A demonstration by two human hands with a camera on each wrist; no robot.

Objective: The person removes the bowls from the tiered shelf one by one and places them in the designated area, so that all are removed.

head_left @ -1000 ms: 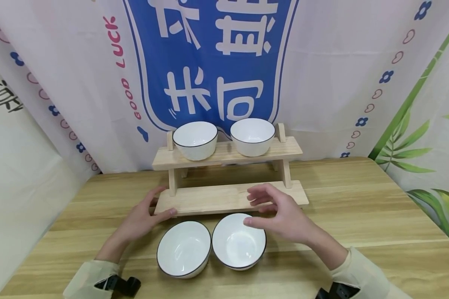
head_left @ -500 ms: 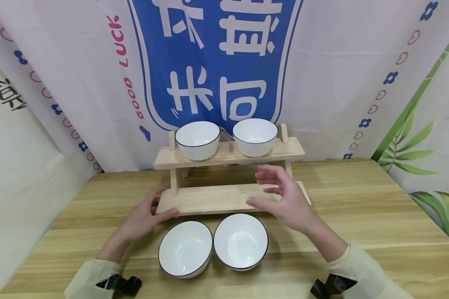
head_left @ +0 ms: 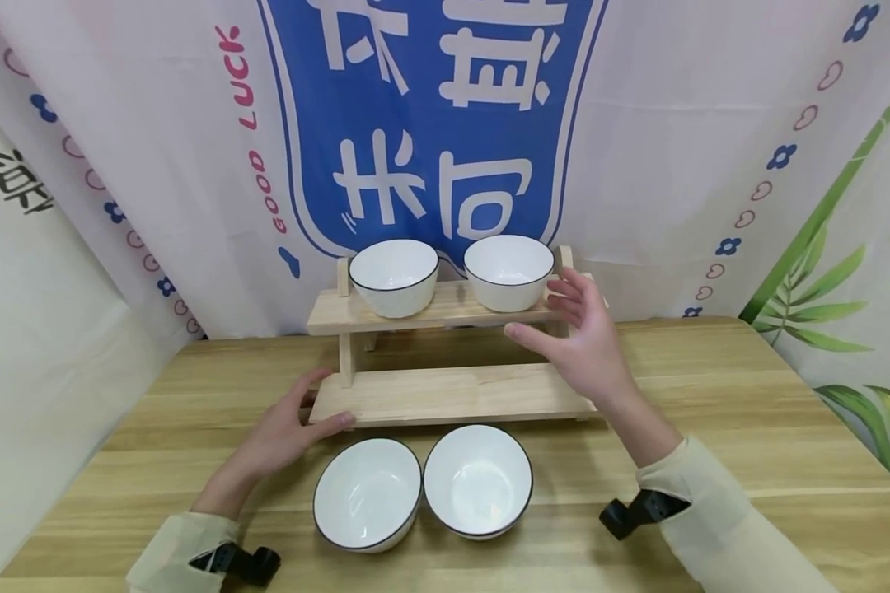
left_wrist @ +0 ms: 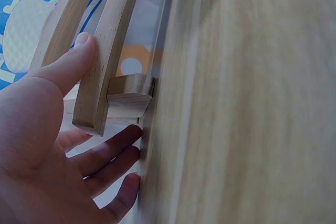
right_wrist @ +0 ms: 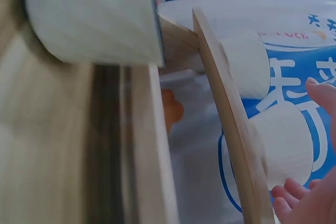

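A two-tier wooden display shelf stands on the table. Its top board carries two white dark-rimmed bowls, a left one and a right one. My left hand holds the lower board's left end, thumb on the board and fingers around its end, as the left wrist view shows. My right hand is beside the right upper bowl, thumb and fingers spread apart, fingertips close to the bowl's right side. In front of the shelf, two more white bowls sit side by side, one left and one right.
The wood-grain table extends to both sides of the shelf. Behind it hangs a white printed cloth with a blue emblem. Small upright end pieces rise from the top board. Each wrist wears a black camera.
My right hand has moved up and away from above the front right bowl, over the lower board, to the right upper bowl. My left hand stays on the shelf. The bowls keep their places.
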